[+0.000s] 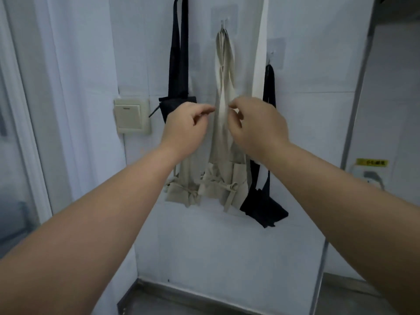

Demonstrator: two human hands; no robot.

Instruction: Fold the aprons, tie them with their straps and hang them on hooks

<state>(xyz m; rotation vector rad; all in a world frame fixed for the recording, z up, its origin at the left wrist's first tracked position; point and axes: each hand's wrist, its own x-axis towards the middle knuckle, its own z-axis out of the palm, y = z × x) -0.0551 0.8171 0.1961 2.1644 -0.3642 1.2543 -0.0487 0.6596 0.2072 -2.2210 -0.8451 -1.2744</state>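
At wall hook, left hand, right hand, grips pinching beige strap, label illegible.

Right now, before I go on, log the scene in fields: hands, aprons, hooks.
left hand: pinches beige strap
right hand: fingers curled on same strap
beige strap: hangs from middle hook
beige bundles: two, tied, below the hands
navy bundle: lower right, strap on right hook
navy apron: left, hook out of view
switch: wall, left
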